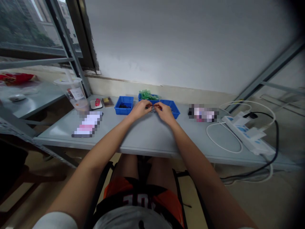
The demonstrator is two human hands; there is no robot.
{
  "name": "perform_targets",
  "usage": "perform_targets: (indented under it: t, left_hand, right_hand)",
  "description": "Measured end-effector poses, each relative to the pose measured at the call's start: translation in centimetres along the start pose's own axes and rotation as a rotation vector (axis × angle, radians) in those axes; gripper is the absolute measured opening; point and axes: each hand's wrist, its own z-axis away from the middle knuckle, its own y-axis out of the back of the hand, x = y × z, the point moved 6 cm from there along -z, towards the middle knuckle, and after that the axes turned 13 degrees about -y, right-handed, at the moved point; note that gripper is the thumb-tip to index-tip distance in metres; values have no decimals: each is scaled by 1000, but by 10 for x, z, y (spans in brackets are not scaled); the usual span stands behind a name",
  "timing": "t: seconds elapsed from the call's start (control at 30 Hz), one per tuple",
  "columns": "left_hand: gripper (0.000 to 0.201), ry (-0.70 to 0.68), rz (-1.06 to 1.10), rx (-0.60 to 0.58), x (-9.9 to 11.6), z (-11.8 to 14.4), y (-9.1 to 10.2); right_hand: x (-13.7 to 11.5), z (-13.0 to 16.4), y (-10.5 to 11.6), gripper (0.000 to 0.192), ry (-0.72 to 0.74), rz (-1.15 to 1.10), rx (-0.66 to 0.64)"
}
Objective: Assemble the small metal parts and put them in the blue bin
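My left hand (142, 108) and my right hand (165, 112) meet over the back middle of the grey desk, fingertips pinched close together. Whatever sits in their fingers is too small to make out. Small shiny metal pieces (153, 110) show between and just below the fingertips. Left of my hands stands a blue bin (123, 111) with dark small parts inside. Behind them, another blue bin (140, 97) holds green plastic packets (146, 94). A third blue bin (175, 112) is partly covered by my right hand, which hides most of its contents.
On the left are a drink cup (77, 97), a blurred-out phone-like item (88, 124) and a small white dish (96, 104) with a red object. To the right, a pixelated item (202, 114) lies near a white power strip (250, 136) with looping cables. A wall rises behind.
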Motion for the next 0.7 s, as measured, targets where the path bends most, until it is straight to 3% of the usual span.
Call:
perform_targets:
  t: [0.13,0.5,0.7]
  left_hand:
    - [19,-8,11,62,3,-1,2]
    - [18,-55,37,86,9,-3,4]
    - [16,24,141,100,2,0,0]
  right_hand:
    - [0,2,-3,20,7,35,-30]
    - [-3,4,-7,22,-14,-6,-79]
    - [6,-3,9,23,-104,-159,57]
